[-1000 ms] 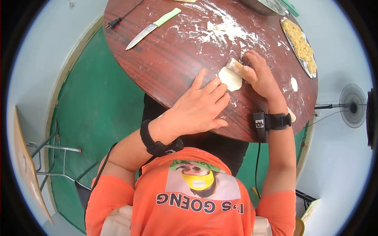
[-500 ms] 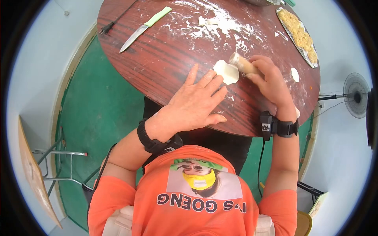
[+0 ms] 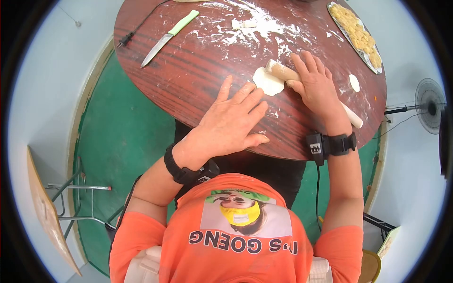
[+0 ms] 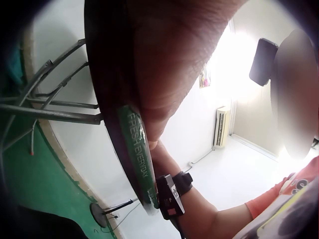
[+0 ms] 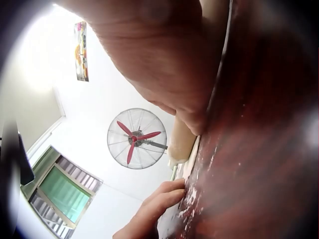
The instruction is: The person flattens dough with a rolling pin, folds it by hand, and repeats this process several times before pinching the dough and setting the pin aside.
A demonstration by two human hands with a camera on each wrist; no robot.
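Dough sheet (image 3: pixel 267 83), one, thin and uneven-edged, lies on the flour-streaked round surface (image 3: pixel 203 70) I watch. Of two hands, the left hand (image 3: pixel 231 122), fingers straight, grasping nothing, meets its edge; the right hand (image 3: pixel 318 89), fingers extended, presses one cylindrical rolling pin (image 3: pixel 282 71), its end overlapping the sheet. One plate (image 3: pixel 376 70) holds lumpy yellow food (image 3: pixel 356 33).

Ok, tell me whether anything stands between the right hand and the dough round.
The rolling pin does: it lies under the right hand, its end overlapping the dough round at the upper right in the head view.
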